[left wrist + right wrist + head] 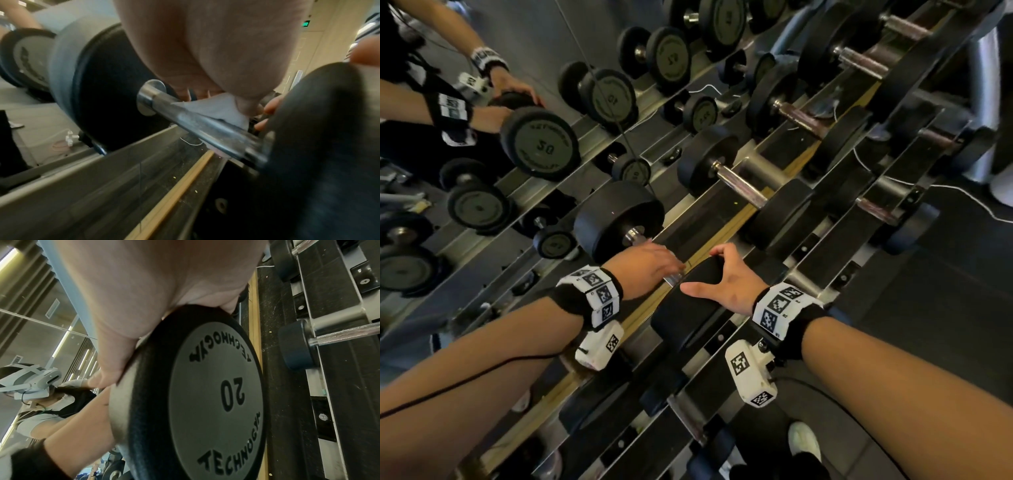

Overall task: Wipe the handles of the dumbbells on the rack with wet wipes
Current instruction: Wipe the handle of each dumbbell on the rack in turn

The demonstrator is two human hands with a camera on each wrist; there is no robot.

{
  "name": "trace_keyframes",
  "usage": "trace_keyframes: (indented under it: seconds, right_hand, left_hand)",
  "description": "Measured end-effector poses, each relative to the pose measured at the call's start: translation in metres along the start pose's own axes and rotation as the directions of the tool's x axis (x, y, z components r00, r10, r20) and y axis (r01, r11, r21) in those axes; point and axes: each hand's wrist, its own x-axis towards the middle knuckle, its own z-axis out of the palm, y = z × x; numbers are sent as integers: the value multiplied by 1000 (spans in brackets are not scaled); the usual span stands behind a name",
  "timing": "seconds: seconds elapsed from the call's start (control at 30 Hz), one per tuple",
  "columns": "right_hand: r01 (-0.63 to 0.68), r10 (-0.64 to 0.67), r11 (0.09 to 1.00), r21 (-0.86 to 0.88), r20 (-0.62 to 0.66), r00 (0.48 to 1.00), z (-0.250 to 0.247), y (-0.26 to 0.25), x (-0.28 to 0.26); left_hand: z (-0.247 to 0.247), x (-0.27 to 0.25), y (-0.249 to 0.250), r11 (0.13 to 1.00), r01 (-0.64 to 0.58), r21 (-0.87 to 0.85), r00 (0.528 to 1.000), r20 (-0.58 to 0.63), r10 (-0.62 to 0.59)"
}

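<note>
A black 20 dumbbell lies on the top tier of the rack (726,212), its far head (619,219) toward the mirror and its near head (688,308) toward me. My left hand (650,267) is wrapped over the chrome handle (205,128), its fingers curled round a white wet wipe (213,105) pressed against the bar. My right hand (726,284) grips the rim of the near head (205,394), thumb on one side and fingers over the top. My left hand hides most of the handle in the head view.
More dumbbells (739,185) with chrome handles fill the rack to the upper right, and smaller ones (887,209) sit on the lower tier. A mirror (534,144) on the left reflects the rack and my arms. A white cable (955,192) and my shoe (804,442) are on the floor.
</note>
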Motion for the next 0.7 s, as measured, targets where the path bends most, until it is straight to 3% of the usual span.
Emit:
trace_keyframes:
  seconds: [0.07, 0.13, 0.27, 0.37, 0.43, 0.53, 0.63, 0.7]
  right_hand:
    - [1, -1, 1000, -3, 4, 1000, 0, -1, -1]
    - [4, -4, 1000, -3, -1, 1000, 1, -1, -1]
    - [13, -13, 1000, 2, 1, 1000, 1, -1, -2]
    - [21, -21, 1000, -3, 2, 1000, 0, -2, -2]
    - [24, -24, 1000, -1, 8, 1000, 0, -2, -2]
    - [28, -28, 1000, 11, 13, 1000, 0, -1, -1]
    - [31, -32, 999, 9, 7, 999, 0, 0, 0]
    - [40, -40, 999, 8, 1, 999, 0, 1, 0]
  left_hand:
    - [-4, 1, -11, 991, 35, 126, 998, 51, -42]
    - [-4, 3, -8, 986, 54, 160, 998, 29, -59]
    - [6, -3, 10, 999, 50, 19, 994, -95, -48]
    - [6, -1, 2, 1000, 3, -7, 999, -39, -3]
    - [2, 2, -6, 995, 90, -34, 993, 78, -87]
    - [2, 13, -20, 972, 214, -101, 973, -65, -221]
    - [8, 16, -13, 981, 191, -25, 974, 129, -186]
    - [20, 15, 2, 983, 156, -96, 988, 20, -155]
